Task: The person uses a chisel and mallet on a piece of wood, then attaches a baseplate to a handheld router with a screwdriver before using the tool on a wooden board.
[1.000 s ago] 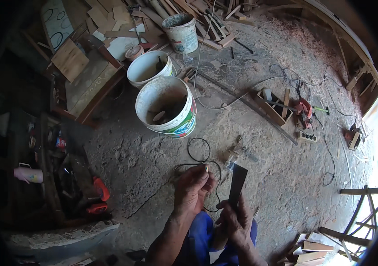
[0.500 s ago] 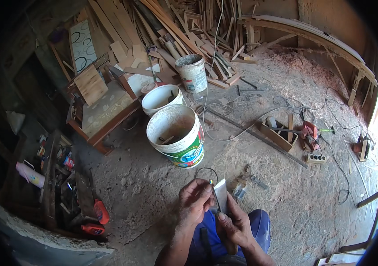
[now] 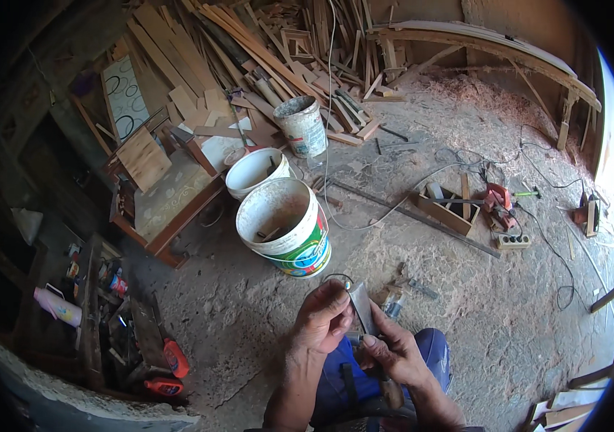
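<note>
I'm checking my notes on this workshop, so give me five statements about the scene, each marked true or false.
1. The right hand holds a flat grey blade. True.
2. The nearest bucket lies on its side. False: the nearest bucket stands upright.
3. The left hand grips the bucket. False: the left hand is raised beside the blade.
4. A red power tool is right of the wooden box. True.
5. The wooden box is bright green. False: it is brown.

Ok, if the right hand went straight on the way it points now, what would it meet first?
Most likely the left hand, up and to the left of the right hand; the flat metal blade that the right hand grips ends near the left one. The gap in depth is unclear.
</note>
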### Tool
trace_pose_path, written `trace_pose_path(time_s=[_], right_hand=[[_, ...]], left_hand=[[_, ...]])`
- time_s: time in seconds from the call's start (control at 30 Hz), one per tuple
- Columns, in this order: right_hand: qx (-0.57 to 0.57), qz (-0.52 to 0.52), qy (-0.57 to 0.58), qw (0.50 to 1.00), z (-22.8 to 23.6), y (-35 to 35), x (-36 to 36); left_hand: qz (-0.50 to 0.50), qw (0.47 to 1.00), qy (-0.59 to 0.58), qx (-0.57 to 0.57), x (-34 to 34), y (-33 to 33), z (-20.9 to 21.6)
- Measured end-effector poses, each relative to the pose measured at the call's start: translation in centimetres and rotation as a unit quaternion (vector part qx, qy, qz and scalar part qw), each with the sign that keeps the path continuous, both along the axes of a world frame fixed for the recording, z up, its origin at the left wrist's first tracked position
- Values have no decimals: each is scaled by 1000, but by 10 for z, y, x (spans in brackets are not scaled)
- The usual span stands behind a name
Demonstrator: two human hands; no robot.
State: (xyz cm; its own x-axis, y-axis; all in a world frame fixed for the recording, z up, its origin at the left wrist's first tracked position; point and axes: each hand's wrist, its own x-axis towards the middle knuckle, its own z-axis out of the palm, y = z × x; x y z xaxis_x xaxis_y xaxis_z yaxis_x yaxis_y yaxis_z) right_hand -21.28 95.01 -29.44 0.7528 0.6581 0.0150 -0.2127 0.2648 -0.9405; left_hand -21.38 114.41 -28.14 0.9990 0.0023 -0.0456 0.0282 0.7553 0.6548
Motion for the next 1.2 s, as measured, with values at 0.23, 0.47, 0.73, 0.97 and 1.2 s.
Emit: trace_pose_path(time_s=[0.23, 0.47, 0.73, 0.97, 1.2], right_hand=[[-3, -13, -2, 1000, 0, 4, -4], [-5, -20, -8, 1000, -4, 10, -4], [-6, 3, 18, 1000, -5, 2, 1], [0, 33, 0, 999, -3, -10, 6], [-5, 34, 9, 999, -3, -16, 4]], left_hand=[[-7, 1000, -19, 21, 2, 5, -1], [4, 1000, 2, -1, -2, 3, -1], [-18, 999, -19, 38, 1, 2, -3], [34, 997, -1, 64, 5, -8, 0], [21, 996, -16, 81, 9, -7, -6]])
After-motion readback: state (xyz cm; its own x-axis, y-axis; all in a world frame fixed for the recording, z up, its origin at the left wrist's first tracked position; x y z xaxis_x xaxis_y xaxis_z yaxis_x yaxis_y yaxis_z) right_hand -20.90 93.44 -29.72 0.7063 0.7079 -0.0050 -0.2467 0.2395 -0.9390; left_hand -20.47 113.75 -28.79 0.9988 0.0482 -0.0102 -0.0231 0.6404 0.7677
